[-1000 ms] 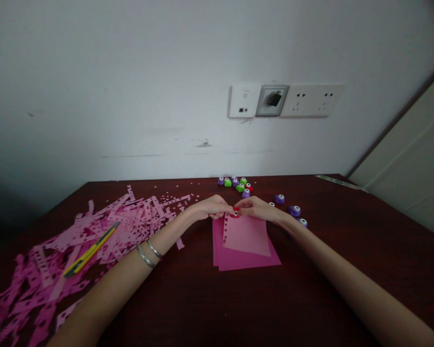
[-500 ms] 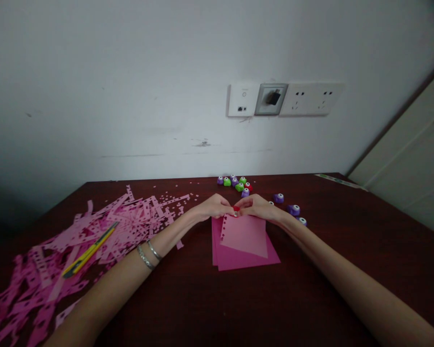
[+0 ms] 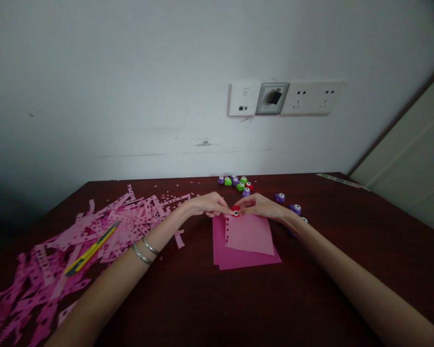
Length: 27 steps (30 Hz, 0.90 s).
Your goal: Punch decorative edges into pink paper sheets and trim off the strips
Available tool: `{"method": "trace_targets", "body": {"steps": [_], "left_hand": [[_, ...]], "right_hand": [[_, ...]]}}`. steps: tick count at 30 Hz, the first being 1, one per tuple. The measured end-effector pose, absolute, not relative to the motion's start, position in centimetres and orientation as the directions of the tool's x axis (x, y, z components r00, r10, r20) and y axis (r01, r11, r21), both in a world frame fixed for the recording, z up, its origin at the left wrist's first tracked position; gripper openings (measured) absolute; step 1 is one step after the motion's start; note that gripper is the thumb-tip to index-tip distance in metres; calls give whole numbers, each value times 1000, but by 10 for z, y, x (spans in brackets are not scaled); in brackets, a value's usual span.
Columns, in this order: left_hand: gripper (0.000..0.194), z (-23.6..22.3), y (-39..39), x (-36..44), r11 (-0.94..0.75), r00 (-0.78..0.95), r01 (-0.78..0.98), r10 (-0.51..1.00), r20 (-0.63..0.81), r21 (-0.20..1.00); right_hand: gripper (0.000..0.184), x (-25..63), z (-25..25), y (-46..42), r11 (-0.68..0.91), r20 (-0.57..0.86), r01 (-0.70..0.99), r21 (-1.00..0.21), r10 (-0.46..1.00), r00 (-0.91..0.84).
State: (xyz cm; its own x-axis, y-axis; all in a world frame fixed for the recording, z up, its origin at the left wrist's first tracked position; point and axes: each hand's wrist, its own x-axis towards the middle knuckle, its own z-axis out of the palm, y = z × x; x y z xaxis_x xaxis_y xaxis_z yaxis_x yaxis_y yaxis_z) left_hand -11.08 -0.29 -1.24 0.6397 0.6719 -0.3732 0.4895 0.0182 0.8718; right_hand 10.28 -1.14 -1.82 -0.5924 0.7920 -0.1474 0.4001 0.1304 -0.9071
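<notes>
A small red paper punch [image 3: 235,209] sits at the top left corner of a light pink sheet of paper [image 3: 249,234]. Small punched holes run down that sheet's left edge. My left hand [image 3: 212,204] is closed, with its fingertips at the punch's left side. From the other side my right hand [image 3: 259,206] grips the punch between thumb and fingers, close to the sheet's top edge. Darker pink sheets [image 3: 235,260] lie under the light one on the table. The fingers partly cover the punch, so its slot is hidden.
Pink paper scraps [image 3: 130,221] cover the table's left side, with a yellow utility knife [image 3: 92,249] on top. Green punches [image 3: 240,186], purple punches [image 3: 295,209] and a red one lie at the back and right. Behind the dark table [image 3: 188,308] stands a wall with sockets [image 3: 313,99].
The light pink sheet has turned a little and shifted right under the punch. My left hand's fingers have changed position slightly, and the punch remains between both hands.
</notes>
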Motion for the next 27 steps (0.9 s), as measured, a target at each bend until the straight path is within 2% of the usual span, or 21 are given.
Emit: {"method": "trace_targets", "body": {"steps": [5, 12, 27], "left_hand": [[29, -14, 0, -115, 29, 640, 496, 663, -388, 868], [25, -18, 0, -110, 81, 638, 469, 658, -401, 880], [20, -21, 1, -111, 65, 637, 456, 673, -376, 888]], "right_hand": [[30, 105, -20, -10, 96, -157, 401, -911, 820, -551], [30, 98, -15, -16, 103, -154, 362, -927, 773, -616], [29, 102, -25, -8, 45, -156, 298, -953, 772, -616]]}}
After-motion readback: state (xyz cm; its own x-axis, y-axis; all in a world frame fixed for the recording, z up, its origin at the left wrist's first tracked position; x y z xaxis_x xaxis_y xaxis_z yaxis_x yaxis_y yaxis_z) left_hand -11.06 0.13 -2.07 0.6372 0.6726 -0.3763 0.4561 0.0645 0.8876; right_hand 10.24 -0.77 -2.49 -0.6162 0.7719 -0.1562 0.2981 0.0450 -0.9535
